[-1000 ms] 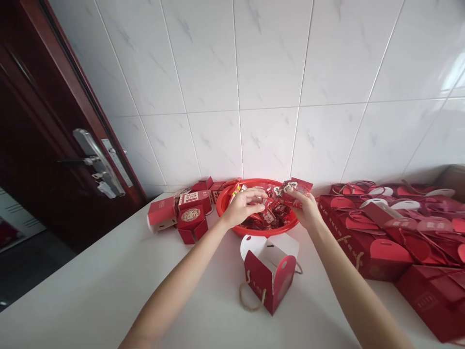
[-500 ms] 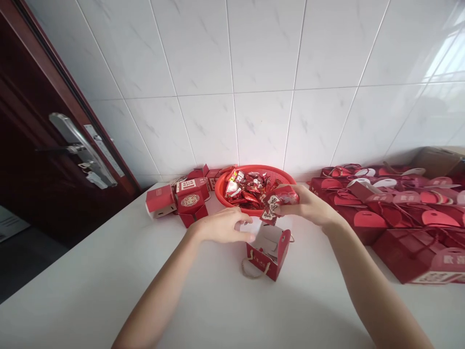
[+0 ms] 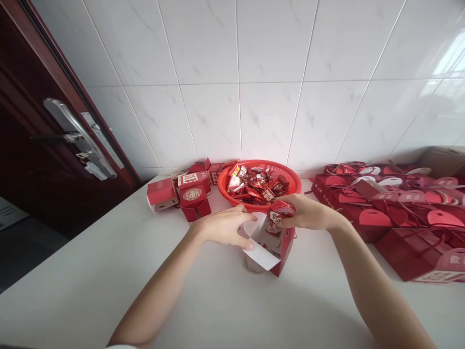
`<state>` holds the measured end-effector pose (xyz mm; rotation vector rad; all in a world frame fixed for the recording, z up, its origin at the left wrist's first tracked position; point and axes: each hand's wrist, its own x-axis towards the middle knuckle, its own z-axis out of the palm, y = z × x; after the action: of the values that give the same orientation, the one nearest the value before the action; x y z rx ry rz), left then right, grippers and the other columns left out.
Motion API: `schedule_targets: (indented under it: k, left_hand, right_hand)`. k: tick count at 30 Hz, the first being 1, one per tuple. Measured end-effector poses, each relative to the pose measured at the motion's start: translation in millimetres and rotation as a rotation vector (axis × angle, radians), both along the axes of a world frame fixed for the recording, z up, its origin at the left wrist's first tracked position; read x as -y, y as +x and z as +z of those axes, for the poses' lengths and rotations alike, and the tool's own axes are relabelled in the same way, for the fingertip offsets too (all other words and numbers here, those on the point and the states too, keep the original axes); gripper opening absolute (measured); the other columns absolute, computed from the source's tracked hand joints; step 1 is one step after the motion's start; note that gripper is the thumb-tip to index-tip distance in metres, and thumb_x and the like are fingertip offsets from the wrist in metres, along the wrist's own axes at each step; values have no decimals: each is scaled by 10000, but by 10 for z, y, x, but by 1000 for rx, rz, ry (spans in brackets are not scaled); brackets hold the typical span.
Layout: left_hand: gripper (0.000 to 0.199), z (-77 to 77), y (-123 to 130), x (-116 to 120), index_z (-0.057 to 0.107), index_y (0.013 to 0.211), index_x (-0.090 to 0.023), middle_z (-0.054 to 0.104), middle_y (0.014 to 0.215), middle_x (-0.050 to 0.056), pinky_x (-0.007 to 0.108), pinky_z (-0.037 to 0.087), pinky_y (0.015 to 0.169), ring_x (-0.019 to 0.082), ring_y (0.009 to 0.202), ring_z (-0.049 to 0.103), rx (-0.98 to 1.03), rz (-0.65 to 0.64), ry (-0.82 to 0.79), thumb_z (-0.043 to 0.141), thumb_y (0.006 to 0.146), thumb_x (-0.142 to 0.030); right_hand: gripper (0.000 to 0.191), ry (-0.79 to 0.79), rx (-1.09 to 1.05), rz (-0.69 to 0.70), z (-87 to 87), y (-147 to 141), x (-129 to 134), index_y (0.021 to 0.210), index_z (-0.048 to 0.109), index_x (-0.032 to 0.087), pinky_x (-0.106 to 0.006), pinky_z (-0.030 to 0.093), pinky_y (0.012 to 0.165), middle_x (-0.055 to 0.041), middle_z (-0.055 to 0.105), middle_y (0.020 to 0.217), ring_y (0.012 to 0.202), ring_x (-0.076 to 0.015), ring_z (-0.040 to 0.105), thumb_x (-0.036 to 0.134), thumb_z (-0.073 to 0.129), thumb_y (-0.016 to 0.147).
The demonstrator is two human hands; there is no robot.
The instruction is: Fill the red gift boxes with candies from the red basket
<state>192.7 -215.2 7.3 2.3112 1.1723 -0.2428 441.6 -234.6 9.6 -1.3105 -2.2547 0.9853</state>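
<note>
A small red gift box with a white inside and a rope handle stands open on the white table. My left hand is at its left side, fingers on the raised side flap and thumb on the white front flap. My right hand pinches red wrapped candy packets at the box's mouth, partly inside it; how many cannot be made out. Just behind stands a red plastic basket of similar packets.
Several red boxes lie to the left of the basket. Many red handled boxes stand in rows on the right, with a brown cardboard box behind. A tiled wall borders the table; a dark door is at left.
My right hand has lowered the candy packets from above the box into its mouth. The white front flap is now folded outward under my left thumb. The view has shifted slightly.
</note>
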Motion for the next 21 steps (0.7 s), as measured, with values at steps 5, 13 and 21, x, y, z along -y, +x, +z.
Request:
schedule_targets:
  k: [5,13,21]
  left_hand:
    - [860,-19,50,-4,447,1502,-301,540,1315,87,320,494,863,309,1212,555,-22,-31,-5,706,741,-606]
    - [719,-10,86,66,572,1381,-307,558,1328,76,337,476,933,324,1282,511,138,-73,81,777,704,-433]
    - [819,-16,77,61,472,1476,-316,511,1426,80,357,464,992,329,1343,474,116,-69,96,758,717,-424]
  right_hand:
    - [86,25,13,14,-8,41,2,793,567,202,-248,337,534,48,519,678,606,-114,466,187,609,720]
    - [263,-53,36,12,1,-47,33,1008,681,221,-253,395,547,-4,653,828,689,-158,567,260,680,748]
    - [202,58,-110,-71,-62,-89,8,868,552,208,-259,418,544,15,591,736,626,-147,577,383,643,826]
